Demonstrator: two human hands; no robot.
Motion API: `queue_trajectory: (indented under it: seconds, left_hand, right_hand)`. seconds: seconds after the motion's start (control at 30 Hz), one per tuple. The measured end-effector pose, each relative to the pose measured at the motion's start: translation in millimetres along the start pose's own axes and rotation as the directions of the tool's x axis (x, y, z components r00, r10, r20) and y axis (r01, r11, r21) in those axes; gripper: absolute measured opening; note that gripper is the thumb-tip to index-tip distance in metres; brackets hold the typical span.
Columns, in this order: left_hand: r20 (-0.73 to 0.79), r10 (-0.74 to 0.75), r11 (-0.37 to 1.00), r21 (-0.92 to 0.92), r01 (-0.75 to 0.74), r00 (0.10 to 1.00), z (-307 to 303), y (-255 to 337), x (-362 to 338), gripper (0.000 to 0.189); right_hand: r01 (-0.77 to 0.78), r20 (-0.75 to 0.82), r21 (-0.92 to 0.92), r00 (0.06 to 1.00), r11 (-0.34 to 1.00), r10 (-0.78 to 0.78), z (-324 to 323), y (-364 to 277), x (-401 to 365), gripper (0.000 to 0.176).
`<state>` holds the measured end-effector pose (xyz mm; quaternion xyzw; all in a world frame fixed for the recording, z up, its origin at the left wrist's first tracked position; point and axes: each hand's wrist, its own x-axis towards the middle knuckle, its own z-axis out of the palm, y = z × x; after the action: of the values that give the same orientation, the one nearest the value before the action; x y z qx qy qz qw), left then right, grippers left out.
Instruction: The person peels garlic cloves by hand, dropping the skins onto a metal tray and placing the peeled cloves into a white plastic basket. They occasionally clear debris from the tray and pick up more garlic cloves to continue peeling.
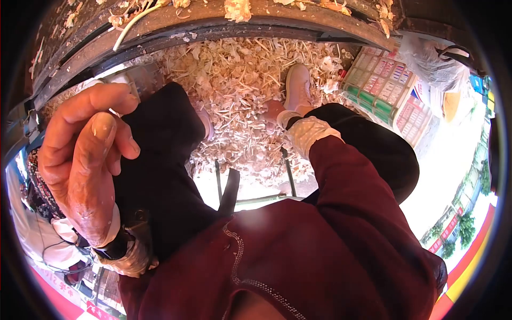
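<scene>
My left hand is raised at the left, its fingers curled in towards the thumb. A small white sliver shows between the fingertips; what it belongs to, if anything, is hidden. My right hand reaches down between my knees, low over a litter of dry stems and papery skins on the ground. Its fingers are blurred and partly out of sight, so I cannot see whether they hold anything. Whitish sleeve guards cover both wrists, and a dark band circles the left one.
A wooden table edge curves across the top, with husk scraps and one long pale stem on it. To the right stand stacked packs and a clear plastic bag. My pale shoe rests among the litter.
</scene>
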<state>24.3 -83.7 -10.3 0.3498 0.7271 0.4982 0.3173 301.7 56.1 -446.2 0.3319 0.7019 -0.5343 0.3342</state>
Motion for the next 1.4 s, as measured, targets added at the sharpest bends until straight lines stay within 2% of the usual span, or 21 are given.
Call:
queue_trajectory:
  seconds: [0.07,0.13,0.27,0.33,0.37,0.4,0.43,0.47,0.53,0.6,0.67,0.7,0.77,0.8,0.87,1.0,1.07,1.1,1.2,1.3,1.4]
  left_hand:
    - [-0.040,-0.070,0.997,-0.026,0.069,0.997,3.5,1.1,-0.5,0.022]
    - [-0.053,-0.143,0.986,-0.093,0.137,0.988,12.0,13.0,-0.5,0.021]
    - [0.090,-0.211,0.974,-0.068,0.217,0.973,13.7,7.8,0.0,0.024]
    - [0.113,-0.134,0.990,-0.032,0.138,0.985,19.6,3.9,-3.1,0.034]
    - [0.072,-0.087,0.995,-0.050,0.091,0.994,25.0,0.9,-5.6,0.035]
    - [0.033,-0.043,0.997,-0.066,0.045,0.999,30.1,-1.7,-7.5,0.036]
    - [0.015,-0.027,0.998,-0.061,0.028,1.000,32.1,4.0,-7.5,0.036]
    - [0.036,-0.113,0.973,-0.200,0.118,0.993,33.6,10.4,-6.1,0.037]
    - [0.057,-0.178,0.925,-0.330,0.187,0.982,32.9,15.8,-5.7,0.038]
    - [0.011,-0.106,0.882,-0.461,0.099,0.994,32.6,12.9,-5.2,0.038]
    - [-0.007,-0.088,0.855,-0.514,0.072,0.996,31.7,19.7,-5.5,0.034]
    - [0.015,-0.125,0.828,-0.549,0.112,0.992,30.5,24.8,-5.5,0.031]
    - [0.031,-0.156,0.796,-0.587,0.144,0.987,27.2,28.1,-6.7,0.029]
    - [0.042,-0.157,0.779,-0.609,0.149,0.987,25.3,27.3,-7.7,0.027]
    - [0.054,-0.156,0.760,-0.631,0.155,0.986,25.7,28.3,-9.4,0.025]
    - [0.022,-0.063,0.724,-0.687,0.061,0.998,30.6,35.2,-12.2,0.024]
    - [0.025,-0.033,0.714,-0.699,0.041,0.999,30.8,40.8,-12.9,0.024]
    - [0.025,-0.042,0.715,-0.697,0.048,0.999,30.9,46.0,-13.6,0.024]
    - [-0.010,-0.024,0.747,-0.665,0.011,1.000,27.9,50.1,-16.3,0.024]
    - [-0.049,0.039,0.768,-0.638,-0.061,0.998,25.8,57.3,-22.6,0.024]
    - [-0.095,0.148,0.750,-0.638,-0.174,0.984,29.9,69.8,-31.0,0.023]
  right_hand:
    - [0.024,0.060,0.054,0.998,0.998,-0.027,-32.3,-32.6,-19.1,0.036]
    - [0.006,0.363,0.028,0.931,1.000,-0.016,-66.5,-85.8,-55.1,0.025]
    - [0.260,0.284,0.352,0.886,0.899,-0.368,-106.2,-193.2,-138.9,0.025]
    - [0.495,0.036,0.173,0.861,0.851,-0.508,-125.6,-261.6,-204.7,0.024]
    - [0.515,0.033,0.153,0.851,0.844,-0.525,-130.7,-279.4,-219.2,0.024]
    - [0.801,-0.153,-0.157,0.559,0.578,-0.815,-134.1,-293.9,-230.4,0.027]
    - [0.847,-0.186,-0.488,0.136,0.212,-0.973,-135.9,-306.3,-241.4,0.032]
    - [0.846,-0.172,-0.499,0.118,0.190,-0.978,-134.9,-317.8,-255.3,0.032]
    - [0.573,-0.197,-0.760,0.245,0.305,-0.949,-129.7,-334.1,-278.5,0.041]
    - [0.581,-0.157,-0.778,0.189,0.239,-0.969,-134.2,-342.9,-286.8,0.048]
    - [0.656,-0.117,-0.691,0.313,0.303,-0.943,-134.8,-352.3,-303.1,0.048]
    - [0.654,-0.109,-0.696,0.309,0.295,-0.945,-134.4,-357.0,-310.5,0.048]
    - [0.766,-0.095,-0.482,0.437,0.426,-0.894,-134.8,-364.8,-321.4,0.049]
    - [0.765,-0.090,-0.486,0.437,0.422,-0.895,-134.9,-365.0,-320.9,0.049]
    - [0.792,-0.245,-0.476,0.298,0.383,-0.922,-135.1,-362.8,-318.4,0.044]
    - [0.780,-0.248,-0.459,0.347,0.425,-0.904,-140.9,-367.3,-328.6,0.037]
    - [0.683,-0.268,-0.652,0.201,0.330,-0.942,-138.2,-367.0,-328.0,0.031]
    - [0.682,-0.267,-0.654,0.199,0.328,-0.943,-137.5,-367.5,-328.3,0.031]
    - [0.783,-0.347,-0.553,0.094,0.285,-0.933,-138.1,-369.3,-331.7,0.031]
    - [0.899,-0.386,0.021,0.411,0.438,-0.826,-138.8,-369.6,-346.9,0.028]
    - [0.904,-0.349,0.245,0.419,0.350,-0.838,-139.9,-369.6,-361.1,0.025]
